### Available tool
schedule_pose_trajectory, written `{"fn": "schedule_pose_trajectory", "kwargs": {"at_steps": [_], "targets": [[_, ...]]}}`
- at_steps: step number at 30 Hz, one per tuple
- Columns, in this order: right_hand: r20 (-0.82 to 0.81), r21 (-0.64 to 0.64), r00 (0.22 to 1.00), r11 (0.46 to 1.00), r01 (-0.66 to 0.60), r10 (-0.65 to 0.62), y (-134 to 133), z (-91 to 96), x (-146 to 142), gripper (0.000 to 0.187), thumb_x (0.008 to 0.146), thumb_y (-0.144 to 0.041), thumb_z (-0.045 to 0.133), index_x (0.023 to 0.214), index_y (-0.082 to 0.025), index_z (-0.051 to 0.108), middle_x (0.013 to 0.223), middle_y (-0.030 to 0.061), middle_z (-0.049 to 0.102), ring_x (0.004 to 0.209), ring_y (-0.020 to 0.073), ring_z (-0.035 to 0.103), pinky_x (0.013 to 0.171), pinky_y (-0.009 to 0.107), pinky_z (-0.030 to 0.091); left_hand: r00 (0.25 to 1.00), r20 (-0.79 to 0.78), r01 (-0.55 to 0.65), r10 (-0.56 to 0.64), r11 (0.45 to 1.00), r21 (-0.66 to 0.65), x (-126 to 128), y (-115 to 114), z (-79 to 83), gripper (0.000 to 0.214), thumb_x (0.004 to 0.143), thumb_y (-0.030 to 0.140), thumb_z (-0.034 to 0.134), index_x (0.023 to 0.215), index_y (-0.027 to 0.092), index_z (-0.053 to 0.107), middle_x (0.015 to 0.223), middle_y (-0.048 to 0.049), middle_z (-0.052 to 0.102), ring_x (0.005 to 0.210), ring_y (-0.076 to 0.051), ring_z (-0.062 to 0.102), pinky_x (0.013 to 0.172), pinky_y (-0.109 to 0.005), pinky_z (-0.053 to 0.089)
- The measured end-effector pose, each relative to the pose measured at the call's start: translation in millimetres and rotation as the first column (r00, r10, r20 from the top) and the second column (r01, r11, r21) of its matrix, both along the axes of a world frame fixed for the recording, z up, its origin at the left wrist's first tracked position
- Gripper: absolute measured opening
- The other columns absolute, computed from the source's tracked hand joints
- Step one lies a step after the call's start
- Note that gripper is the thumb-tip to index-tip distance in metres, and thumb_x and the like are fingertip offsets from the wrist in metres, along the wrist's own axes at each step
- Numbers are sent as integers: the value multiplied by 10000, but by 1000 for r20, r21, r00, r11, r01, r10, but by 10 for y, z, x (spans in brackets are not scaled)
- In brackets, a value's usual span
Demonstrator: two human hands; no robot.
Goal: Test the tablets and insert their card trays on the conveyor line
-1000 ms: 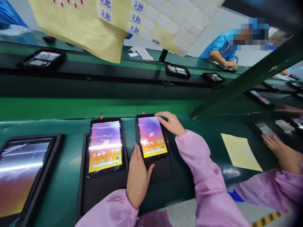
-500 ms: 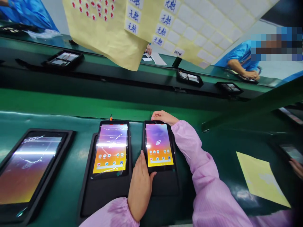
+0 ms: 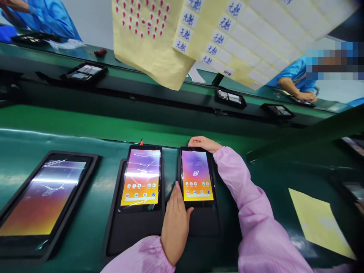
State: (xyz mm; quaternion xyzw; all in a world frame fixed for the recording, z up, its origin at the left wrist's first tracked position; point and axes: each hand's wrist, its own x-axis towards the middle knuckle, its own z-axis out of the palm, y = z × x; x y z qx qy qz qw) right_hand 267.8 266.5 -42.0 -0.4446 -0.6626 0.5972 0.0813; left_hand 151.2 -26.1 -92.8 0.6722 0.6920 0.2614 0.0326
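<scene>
One thin, glossy black tablet lies on a black rectangular tray; probably fragile, best held by edges. The left hand lies flat alongside; the right hand curls at top edge, grip unclear.

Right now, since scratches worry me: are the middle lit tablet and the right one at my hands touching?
Apart. The head view shows green bench surface between the middle tablet and the right tablet.

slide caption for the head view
Lit tablet, left hand at its lower left corner, right hand at its top edge.
</scene>
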Motion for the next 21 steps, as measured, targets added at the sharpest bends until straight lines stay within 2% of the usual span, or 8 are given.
{"fn": "schedule_pose_trajectory", "kwargs": {"at_steps": [4,7,9,12,15,18,20,21], "targets": [[11,89,993,989,116,-118,61,-8,-30,392,660,-512,742,762,-157,610,739,25,649,615,100,567,593,239,461,1000,-22,-1,1,1000,9,12,10,0,877,894,187,563,1520,66,-40,1420,-234,469,1251,-303,540,959,-423,542],[22,218,961,940,263,-275,-2,20,99,388,712,-555,661,755,-178,577,736,37,633,611,106,550,618,265,474,1000,0,26,-26,1000,9,8,-18,29,879,897,186,550,1515,46,-59,1439,-250,440,1272,-319,520,959,-437,537],[55,300,932,897,326,-357,-183,47,293,401,714,-589,621,730,-191,569,700,34,614,587,118,524,604,287,465,994,44,104,-105,994,22,-48,-82,81,844,910,213,524,1519,44,-37,1453,-242,425,1301,-309,494,976,-422,526],[157,394,887,851,347,-435,-569,76,656,412,645,-617,639,657,-210,578,649,35,587,629,173,541,657,352,472,965,111,231,-239,969,82,-283,-229,182,775,927,273,494,1526,61,50,1450,-202,448,1338,-270,458,1005,-386,503],[230,524,805,767,371,-547,-789,129,838,442,580,-600,687,797,-220,621,750,60,597,812,274,572,821,490,455,974,111,179,-198,971,156,-721,-361,237,755,921,283,518,1525,97,105,1436,-182,475,1369,-253,418,1073,-414,439],[210,650,768,673,352,-605,-694,224,550,567,589,-584,689,993,-194,611,1044,161,582,1149,407,448,1008,652,253,993,121,-13,-7,987,157,-1250,-412,192,813,892,300,585,1526,122,109,1472,-196,419,1400,-283,365,1140,-507,334],[172,673,834,681,289,-525,-544,268,75,542,671,-570,638,1044,-178,610,1195,194,534,1281,411,338,1071,633,173,986,138,-109,90,985,131,-1541,-408,123,885,862,369,629,1528,128,97,1501,-211,362,1412,-316,334,1147,-562,293],[158,658,886,716,235,-437,-474,271,-220,492,710,-554,619,1037,-187,622,1212,179,541,1284,378,357,1082,585,212,983,148,-125,109,986,109,-1646,-402,85,912,851,403,639,1529,134,91,1512,-215,340,1417,-328,320,1142,-576,293]]}}
